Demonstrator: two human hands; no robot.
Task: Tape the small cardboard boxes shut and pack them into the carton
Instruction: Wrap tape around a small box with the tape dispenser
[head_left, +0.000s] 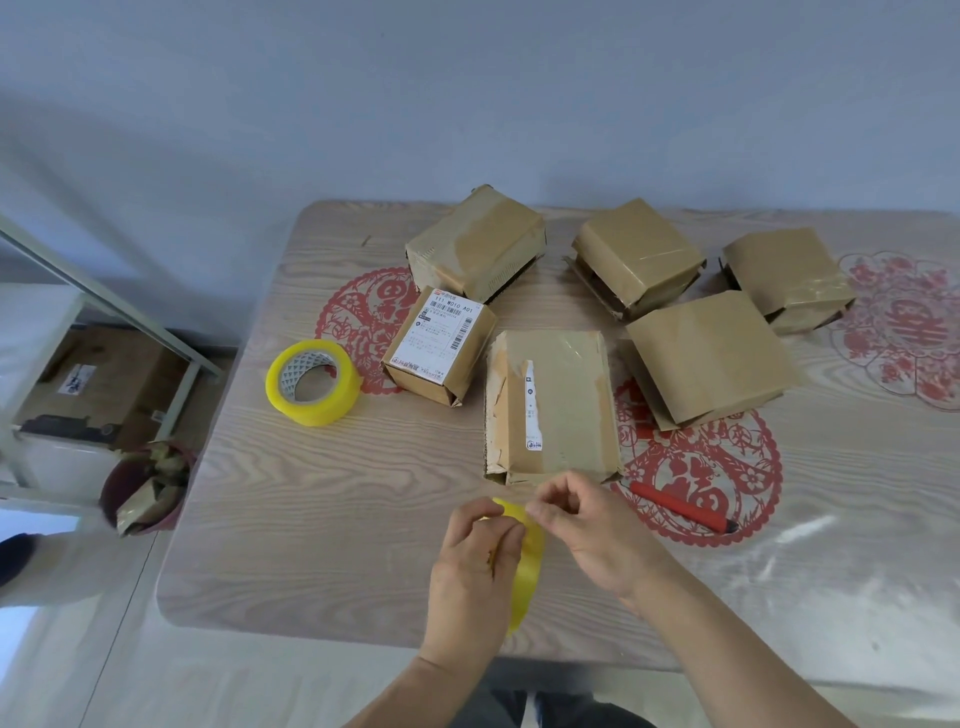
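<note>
My left hand (480, 551) grips a yellow tape roll (525, 566) held on edge above the table's near side. Against the top of that roll my right hand (582, 525) pinches at the tape with thumb and fingertips; the tape end itself is too small to make out. Just beyond my hands lies a flat worn cardboard box (553, 405) with a torn white label. Several more small brown boxes sit farther back: one with a shipping label (441, 345), one behind it (475, 241), and others (636, 254) (709, 356) (787, 278) to the right.
A second yellow tape roll (313, 382) lies at the table's left. A red utility knife (680, 506) rests right of my hands. Red paper-cut decorations mark the wooden table (311, 519). On the floor to the left stand a carton (98, 387) under a metal frame and a waste bin (148, 486).
</note>
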